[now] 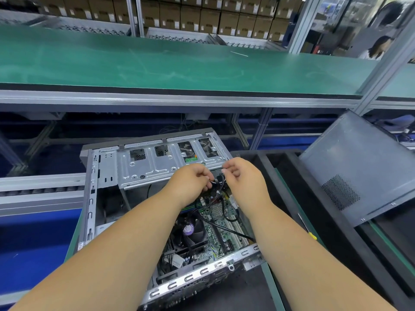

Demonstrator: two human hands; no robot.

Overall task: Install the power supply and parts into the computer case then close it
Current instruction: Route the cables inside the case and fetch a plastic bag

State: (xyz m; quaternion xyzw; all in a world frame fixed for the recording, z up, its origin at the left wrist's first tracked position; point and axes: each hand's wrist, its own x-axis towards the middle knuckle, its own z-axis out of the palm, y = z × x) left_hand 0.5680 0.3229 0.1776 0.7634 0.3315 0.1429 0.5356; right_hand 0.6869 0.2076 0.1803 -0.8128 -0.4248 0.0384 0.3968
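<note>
Both hands are working close together over the open case (107, 176), at the near edge of its drive cage (157, 162). The left hand (190, 178) is curling its fingers around thin wires (216, 182), pinching them. The right hand (242, 176) is pinching the same bundle from the other side with bent fingertips. The wires are hanging just above the motherboard (215, 223), which is lying inside the case on its right half. The fan (190, 230) is sitting on the board, nearer the person than the hands. The case is lying on its side, open face up. Right of the case, a black tray (280, 180) is sitting just beside it, and the side panel (359, 167) is leaning tilted over that tray. Beyond the case, a green shelf (157, 63) is running across.
</note>
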